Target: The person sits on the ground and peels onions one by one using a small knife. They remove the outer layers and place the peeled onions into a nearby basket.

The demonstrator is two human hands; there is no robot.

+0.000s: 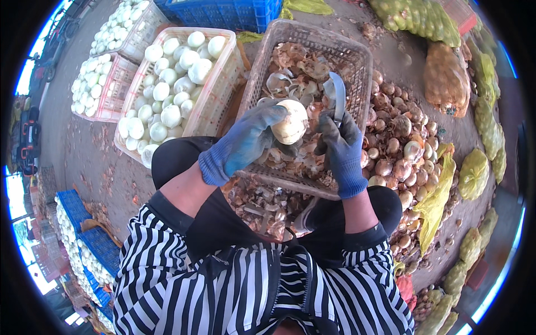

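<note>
In my left hand [264,125], in a blue and grey work glove, is a pale peeled onion [289,122]. My right hand [341,146], gloved alike, grips a knife [338,94] by its handle, its curved blade pointing away from me. Both hands are above a brown plastic crate [307,28] holding loose onion skins [289,56]. The onion and the knife are apart. Left of this crate stands a white plastic crate [226,90] full of peeled white onions [171,115].
Unpeeled onions [402,163] lie heaped on the ground at right, with a yellow mesh bag [435,201] on them. Filled mesh sacks [447,79] stand farther right. More crates of peeled onions [94,83] are at left; a blue crate [234,14] stands beyond. Skins also litter the ground between my legs.
</note>
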